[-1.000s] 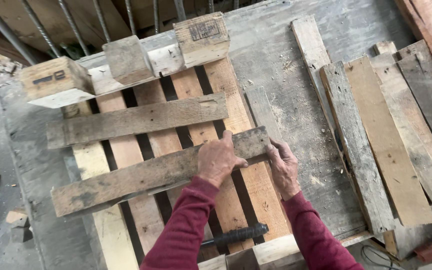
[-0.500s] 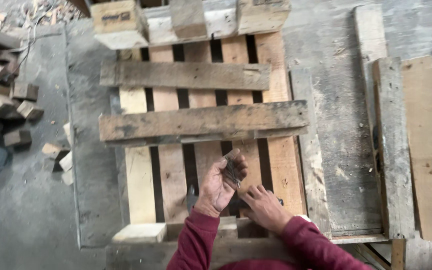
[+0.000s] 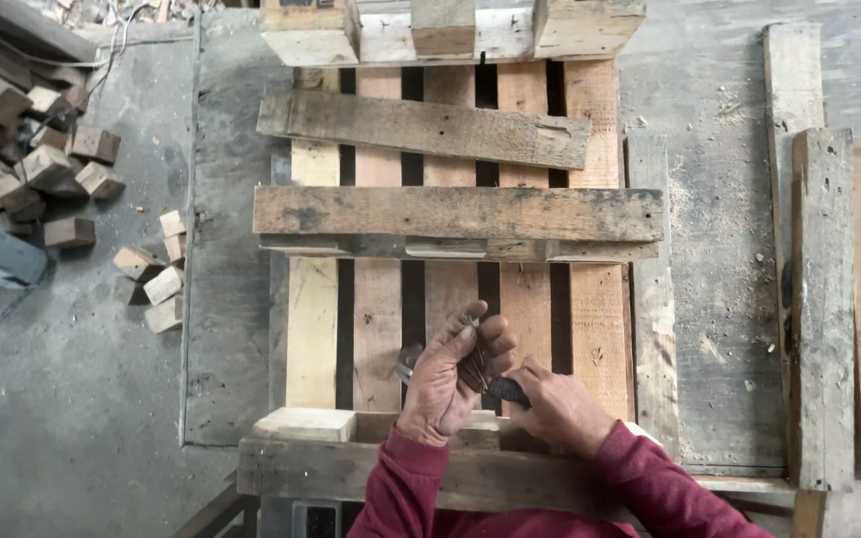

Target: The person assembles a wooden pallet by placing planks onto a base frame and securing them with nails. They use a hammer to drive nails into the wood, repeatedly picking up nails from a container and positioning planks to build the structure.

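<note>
Low in the middle of the frame, my left hand (image 3: pixel 453 384) is cupped shut around a bunch of dark nails (image 3: pixel 472 361), held above the pallet slats (image 3: pixel 381 329). My right hand (image 3: pixel 555 406), just beside it, pinches something small and dark, too hidden to name. Two loose grey boards (image 3: pixel 455 214) lie crosswise higher up; wood blocks (image 3: pixel 47 164) sit upper left.
</note>
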